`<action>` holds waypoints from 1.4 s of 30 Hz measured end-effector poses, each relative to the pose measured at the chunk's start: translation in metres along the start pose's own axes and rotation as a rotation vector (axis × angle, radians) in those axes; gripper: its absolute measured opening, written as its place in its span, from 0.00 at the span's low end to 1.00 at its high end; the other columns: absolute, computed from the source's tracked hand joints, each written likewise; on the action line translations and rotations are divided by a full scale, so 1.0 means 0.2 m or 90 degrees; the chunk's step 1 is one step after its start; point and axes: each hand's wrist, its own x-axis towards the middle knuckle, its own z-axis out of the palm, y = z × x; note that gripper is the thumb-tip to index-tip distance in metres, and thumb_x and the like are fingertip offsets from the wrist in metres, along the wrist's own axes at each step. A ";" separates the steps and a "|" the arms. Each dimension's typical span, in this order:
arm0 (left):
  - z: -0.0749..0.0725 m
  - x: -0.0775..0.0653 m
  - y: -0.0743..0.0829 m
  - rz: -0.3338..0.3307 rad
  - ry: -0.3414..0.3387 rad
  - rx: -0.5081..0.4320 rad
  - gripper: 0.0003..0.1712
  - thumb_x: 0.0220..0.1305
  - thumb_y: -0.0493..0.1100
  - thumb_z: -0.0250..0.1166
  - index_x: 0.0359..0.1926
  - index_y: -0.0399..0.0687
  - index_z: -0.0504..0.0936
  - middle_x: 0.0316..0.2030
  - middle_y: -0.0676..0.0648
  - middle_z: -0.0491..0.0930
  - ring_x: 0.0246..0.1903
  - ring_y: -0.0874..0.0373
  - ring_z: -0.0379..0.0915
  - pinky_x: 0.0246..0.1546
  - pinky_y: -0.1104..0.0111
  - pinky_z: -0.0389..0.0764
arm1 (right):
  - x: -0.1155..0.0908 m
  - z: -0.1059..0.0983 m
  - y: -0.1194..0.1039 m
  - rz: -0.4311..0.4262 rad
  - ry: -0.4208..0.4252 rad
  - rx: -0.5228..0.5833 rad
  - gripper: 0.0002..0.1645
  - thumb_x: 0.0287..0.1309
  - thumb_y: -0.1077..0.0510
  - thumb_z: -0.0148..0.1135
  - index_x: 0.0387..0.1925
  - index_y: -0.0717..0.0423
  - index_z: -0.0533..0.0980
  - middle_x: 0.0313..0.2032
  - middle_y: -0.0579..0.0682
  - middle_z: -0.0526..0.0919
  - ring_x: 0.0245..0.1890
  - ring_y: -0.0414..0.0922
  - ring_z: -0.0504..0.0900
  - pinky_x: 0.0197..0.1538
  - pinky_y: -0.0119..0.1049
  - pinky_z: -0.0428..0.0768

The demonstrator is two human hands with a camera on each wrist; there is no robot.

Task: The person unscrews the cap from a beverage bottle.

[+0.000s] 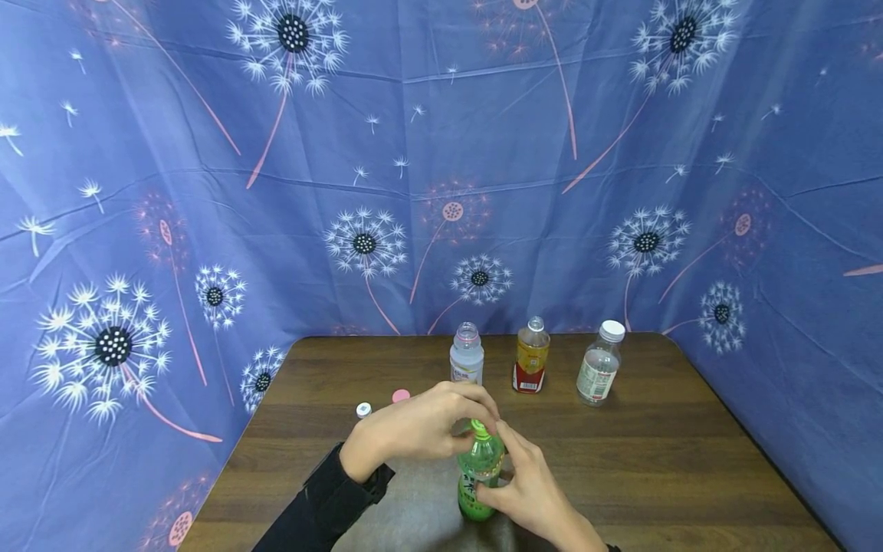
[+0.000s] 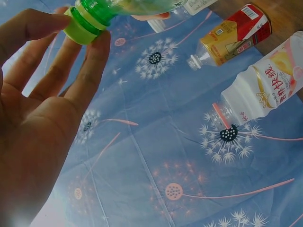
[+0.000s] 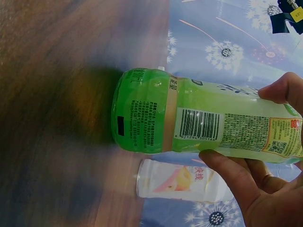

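A green plastic bottle (image 1: 480, 460) stands upright near the front of the table. My left hand (image 1: 431, 422) reaches over its top and pinches the light green cap (image 2: 87, 23) between thumb and fingers; the cap sits at the bottle's neck. My right hand (image 1: 531, 487) grips the bottle's body, thumb on one side and fingers on the other. The right wrist view shows the label and barcode on the green bottle (image 3: 199, 118), with its base at the wooden tabletop.
Behind stand a white bottle without a cap (image 1: 467, 360), an uncapped yellow-and-red bottle (image 1: 530, 360) and a clear bottle with a white lid (image 1: 597, 372). A pink cap (image 1: 401, 395) and a white cap (image 1: 363, 409) are left of centre. A blue dandelion cloth (image 1: 441, 153) hangs behind the table.
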 end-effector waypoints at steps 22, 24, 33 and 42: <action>0.15 0.06 0.11 -0.155 0.213 0.286 0.18 0.65 0.61 0.68 0.33 0.53 0.87 0.27 0.56 0.71 0.22 0.68 0.64 0.22 0.76 0.72 | -0.01 0.01 0.00 -0.027 -0.001 -0.005 0.48 0.42 0.64 0.78 0.65 0.37 0.69 0.52 0.43 0.81 0.46 0.39 0.85 0.39 0.28 0.86; 0.15 0.06 0.11 -0.159 0.215 0.267 0.15 0.64 0.57 0.70 0.34 0.51 0.88 0.27 0.56 0.71 0.21 0.69 0.63 0.23 0.77 0.72 | 0.00 0.00 0.00 -0.014 0.000 -0.011 0.46 0.41 0.64 0.78 0.63 0.37 0.70 0.51 0.43 0.81 0.46 0.38 0.85 0.38 0.27 0.85; 0.11 0.04 0.11 -0.162 0.192 0.145 0.09 0.61 0.49 0.74 0.33 0.51 0.88 0.30 0.55 0.81 0.28 0.68 0.74 0.27 0.81 0.74 | 0.00 0.01 0.00 0.013 0.002 -0.015 0.56 0.41 0.64 0.78 0.70 0.29 0.64 0.56 0.42 0.80 0.50 0.43 0.85 0.41 0.30 0.86; 0.07 0.03 0.09 -0.166 0.126 0.028 0.08 0.59 0.42 0.75 0.41 0.47 0.90 0.38 0.54 0.87 0.37 0.66 0.82 0.35 0.82 0.77 | 0.01 0.01 -0.01 0.011 0.014 -0.013 0.58 0.39 0.65 0.79 0.70 0.27 0.64 0.57 0.39 0.79 0.50 0.39 0.84 0.43 0.27 0.84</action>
